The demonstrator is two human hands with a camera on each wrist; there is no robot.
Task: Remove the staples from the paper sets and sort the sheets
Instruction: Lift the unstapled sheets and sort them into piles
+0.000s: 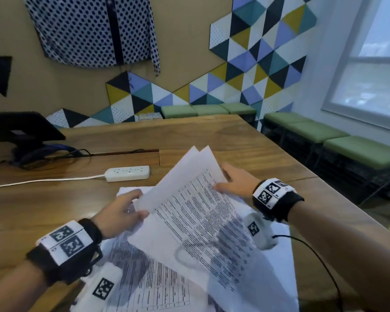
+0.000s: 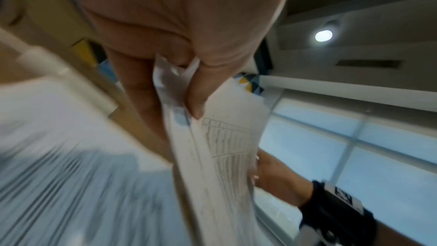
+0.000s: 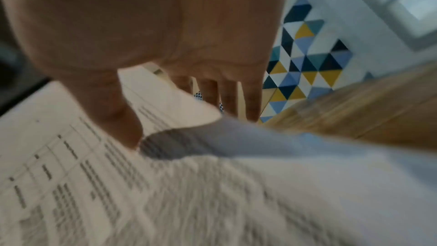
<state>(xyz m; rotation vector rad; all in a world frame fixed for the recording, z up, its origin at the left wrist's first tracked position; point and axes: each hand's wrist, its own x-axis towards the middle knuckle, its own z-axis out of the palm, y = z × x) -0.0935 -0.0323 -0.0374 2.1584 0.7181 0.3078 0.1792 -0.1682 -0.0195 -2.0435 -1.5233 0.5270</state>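
A printed paper set with tables of text hangs tilted above the wooden table. My left hand pinches its left corner between thumb and fingers, and the same pinch shows on the paper set in the left wrist view. My right hand holds the right edge, thumb on top of the printed sheet, fingers behind it. At least two blank-backed sheets fan upward at the far end. More printed sheets lie flat on the table beneath. No staple is visible.
A white power strip with its cord lies on the table beyond the papers. A dark monitor stand with cables stands at the far left. Green benches line the wall on the right, under a window.
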